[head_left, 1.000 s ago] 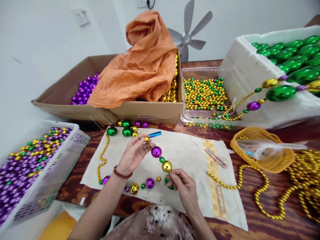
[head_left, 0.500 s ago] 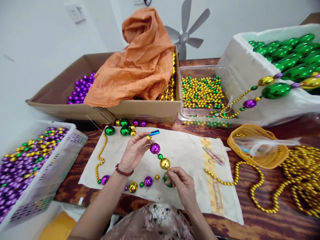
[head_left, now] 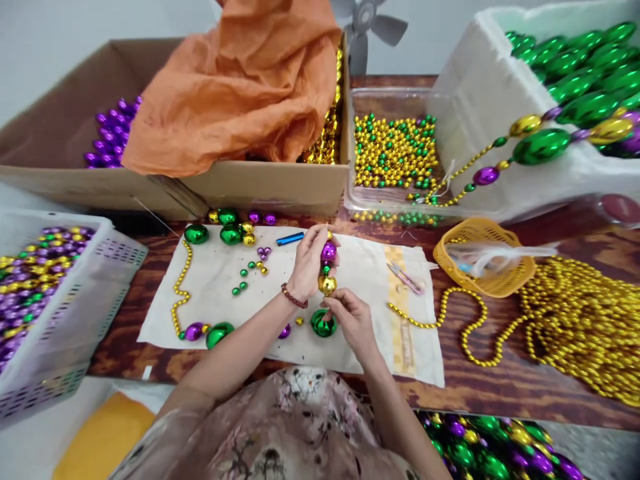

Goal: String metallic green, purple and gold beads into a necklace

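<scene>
My left hand [head_left: 309, 263] is wrapped round a short string of beads, with a purple bead [head_left: 329, 251] and a gold bead [head_left: 327, 285] showing beside its fingers. Just below the gold bead, the fingertips of my right hand [head_left: 350, 317] are pinched at the string's lower end. A large green bead [head_left: 324, 323] lies under those fingertips on the white cloth [head_left: 370, 347]. The blue lighter-like object [head_left: 290, 239] rests on the cloth left of my left hand. Small green, gold and purple beads lie further left, beside a gold bead chain [head_left: 181, 287].
A cardboard box [head_left: 280, 193] with orange cloth [head_left: 240, 93], a clear bin [head_left: 395, 200] and a foam box [head_left: 465, 73] stand behind. White basket [head_left: 95, 280] at left. Yellow basket [head_left: 500, 288], small scissors [head_left: 406, 277] and gold bead strands [head_left: 590, 327] are at right.
The blue object has left my left hand and lies on the cloth. My left hand has closed round the bead string, which now hangs straighter. The view has tilted down.
</scene>
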A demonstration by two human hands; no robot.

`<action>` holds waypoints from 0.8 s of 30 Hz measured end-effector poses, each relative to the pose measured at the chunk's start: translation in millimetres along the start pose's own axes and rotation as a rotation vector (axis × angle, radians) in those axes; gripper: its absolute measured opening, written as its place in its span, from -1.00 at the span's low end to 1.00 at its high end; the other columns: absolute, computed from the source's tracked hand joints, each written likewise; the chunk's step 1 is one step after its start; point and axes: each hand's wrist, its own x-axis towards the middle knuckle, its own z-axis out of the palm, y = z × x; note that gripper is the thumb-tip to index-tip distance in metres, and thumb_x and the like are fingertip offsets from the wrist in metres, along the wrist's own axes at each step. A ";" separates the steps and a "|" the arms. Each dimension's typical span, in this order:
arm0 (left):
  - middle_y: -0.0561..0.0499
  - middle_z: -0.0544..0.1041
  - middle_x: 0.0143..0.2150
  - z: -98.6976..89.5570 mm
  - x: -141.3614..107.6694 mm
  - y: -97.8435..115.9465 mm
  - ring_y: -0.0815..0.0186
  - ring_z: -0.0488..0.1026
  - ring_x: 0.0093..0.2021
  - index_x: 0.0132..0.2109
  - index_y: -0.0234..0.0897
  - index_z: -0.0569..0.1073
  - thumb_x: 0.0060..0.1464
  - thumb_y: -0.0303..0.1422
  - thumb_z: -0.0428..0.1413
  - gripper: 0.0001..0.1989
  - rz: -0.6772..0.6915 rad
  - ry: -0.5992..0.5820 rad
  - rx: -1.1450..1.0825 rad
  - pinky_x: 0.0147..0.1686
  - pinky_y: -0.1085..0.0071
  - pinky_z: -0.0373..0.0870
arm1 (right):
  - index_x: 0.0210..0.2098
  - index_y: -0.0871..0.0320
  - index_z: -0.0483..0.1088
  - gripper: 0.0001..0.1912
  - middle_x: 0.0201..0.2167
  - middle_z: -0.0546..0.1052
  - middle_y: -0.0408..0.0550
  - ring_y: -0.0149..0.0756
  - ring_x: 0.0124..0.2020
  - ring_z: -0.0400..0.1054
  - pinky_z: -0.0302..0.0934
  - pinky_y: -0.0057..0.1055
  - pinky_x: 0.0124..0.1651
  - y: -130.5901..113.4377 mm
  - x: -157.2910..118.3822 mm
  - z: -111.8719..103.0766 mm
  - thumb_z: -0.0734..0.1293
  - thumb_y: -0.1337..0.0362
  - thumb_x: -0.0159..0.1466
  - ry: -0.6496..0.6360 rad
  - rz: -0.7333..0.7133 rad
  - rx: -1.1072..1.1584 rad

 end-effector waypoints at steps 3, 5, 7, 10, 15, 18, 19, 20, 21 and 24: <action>0.09 0.45 -0.31 7.1 8.5 -4.8 0.53 0.33 -0.60 -0.07 -0.21 0.41 0.23 -0.12 0.11 -0.72 -0.018 -0.148 0.118 -0.72 0.59 0.11 | -0.34 0.15 0.52 -0.74 -0.53 0.55 -0.13 -0.42 -0.62 0.34 0.13 -0.48 -0.54 -12.6 13.5 -21.8 0.41 0.06 0.21 0.100 -0.070 -0.011; 0.10 0.43 -0.35 11.2 9.1 -8.3 0.52 0.33 -0.59 -0.02 -0.21 0.43 0.25 -0.17 0.09 -0.74 0.000 -0.265 0.281 -0.68 0.57 0.15 | -0.26 0.13 0.55 -0.71 -0.44 0.58 -0.10 -0.43 -0.60 0.36 0.11 -0.50 -0.57 -25.0 27.3 -38.6 0.42 0.04 0.21 0.219 -0.154 0.027; 0.12 0.41 -0.39 14.5 6.5 -12.1 0.50 0.33 -0.57 0.05 -0.21 0.42 0.26 -0.23 0.08 -0.73 0.063 -0.361 0.453 -0.59 0.54 0.22 | -0.24 0.12 0.57 -0.68 -0.48 0.56 -0.12 -0.44 -0.62 0.33 0.05 -0.51 -0.61 -36.3 41.4 -52.6 0.45 0.02 0.17 0.246 -0.203 0.085; 0.16 0.38 -0.44 15.6 1.7 -17.3 0.47 0.32 -0.55 0.18 -0.20 0.35 0.28 -0.29 0.05 -0.65 0.144 -0.432 0.617 -0.47 0.51 0.27 | -0.31 0.13 0.58 -0.69 -0.68 0.42 -0.22 -0.46 -0.69 0.22 -0.05 -0.53 -0.65 -44.0 55.0 -62.4 0.53 0.06 0.06 0.182 -0.182 0.175; 0.17 0.37 -0.45 7.5 2.6 -23.9 0.45 0.30 -0.56 0.22 -0.20 0.29 0.29 -0.26 0.01 -0.61 0.101 -0.481 0.703 -0.49 0.52 0.27 | -0.38 0.14 0.51 -0.72 -0.70 0.39 -0.25 -0.50 -0.71 0.18 -0.09 -0.55 -0.66 -37.6 58.2 -57.6 0.53 0.08 0.06 0.134 -0.103 0.244; 0.12 0.38 -0.44 0.0 7.0 -28.3 0.42 0.34 -0.51 0.08 -0.23 0.39 0.28 -0.22 0.00 -0.70 0.014 -0.524 0.698 -0.54 0.55 0.28 | -0.40 0.15 0.42 -0.69 -0.56 0.48 -0.23 -0.55 -0.70 0.24 0.02 -0.57 -0.64 -36.7 66.3 -62.6 0.50 0.05 0.12 0.279 -0.198 0.248; 0.10 0.38 -0.44 -2.6 8.5 -29.9 0.41 0.35 -0.49 0.00 -0.24 0.43 0.26 -0.22 0.01 -0.73 -0.031 -0.553 0.688 -0.56 0.56 0.28 | -0.40 0.14 0.38 -0.67 -0.51 0.51 -0.22 -0.56 -0.70 0.26 0.05 -0.57 -0.64 -37.3 71.1 -66.9 0.49 0.04 0.14 0.358 -0.246 0.263; 0.08 0.40 -0.43 -5.1 9.9 -31.5 0.41 0.35 -0.49 -0.09 -0.26 0.46 0.25 -0.21 0.01 -0.75 -0.082 -0.582 0.672 -0.57 0.56 0.28 | -0.38 0.12 0.35 -0.66 -0.48 0.53 -0.23 -0.56 -0.70 0.28 0.06 -0.58 -0.65 -37.7 76.2 -72.0 0.48 0.02 0.15 0.431 -0.286 0.286; 0.06 0.41 -0.43 -7.5 11.1 -33.1 0.43 0.34 -0.51 -0.15 -0.28 0.47 0.24 -0.20 0.02 -0.75 -0.133 -0.603 0.651 -0.59 0.57 0.27 | -0.37 0.11 0.32 -0.64 -0.48 0.53 -0.24 -0.55 -0.70 0.29 0.07 -0.59 -0.65 -37.7 81.0 -77.0 0.47 0.01 0.16 0.487 -0.312 0.314; 0.06 0.43 -0.41 -13.0 13.3 -37.9 0.49 0.29 -0.58 -0.19 -0.30 0.46 0.22 -0.17 0.03 -0.73 -0.247 -0.586 0.576 -0.64 0.58 0.21 | -0.37 0.10 0.30 -0.61 -0.53 0.50 -0.27 -0.54 -0.68 0.32 0.12 -0.62 -0.65 -31.8 88.7 -84.3 0.49 0.00 0.14 0.483 -0.292 0.401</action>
